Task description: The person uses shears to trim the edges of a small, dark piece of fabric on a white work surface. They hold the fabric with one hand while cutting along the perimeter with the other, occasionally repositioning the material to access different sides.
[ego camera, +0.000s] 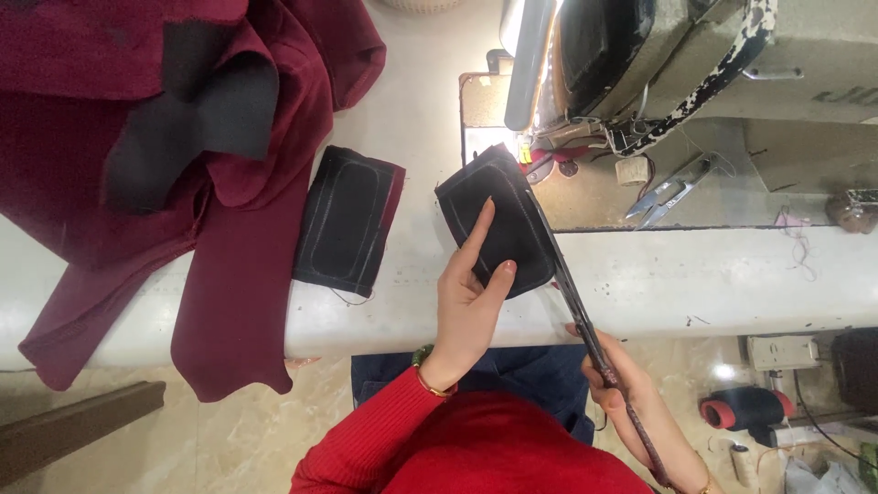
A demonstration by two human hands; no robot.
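My left hand (471, 293) holds a small black fabric piece (498, 215) with light stitching, index finger and thumb pressed on its face. My right hand (631, 393) grips the handles of long dark scissors (572, 293). Their blades run up along the right edge of the black piece. A second black stitched piece backed with maroon cloth (347, 220) lies flat on the white table (713, 279), left of my left hand.
A heap of maroon cloth with black patches (155, 119) covers the table's left side and hangs over its edge. A sewing machine (658, 55) stands at the back right, small snips (672, 187) beside it. A thread cone (745, 407) lies on the floor.
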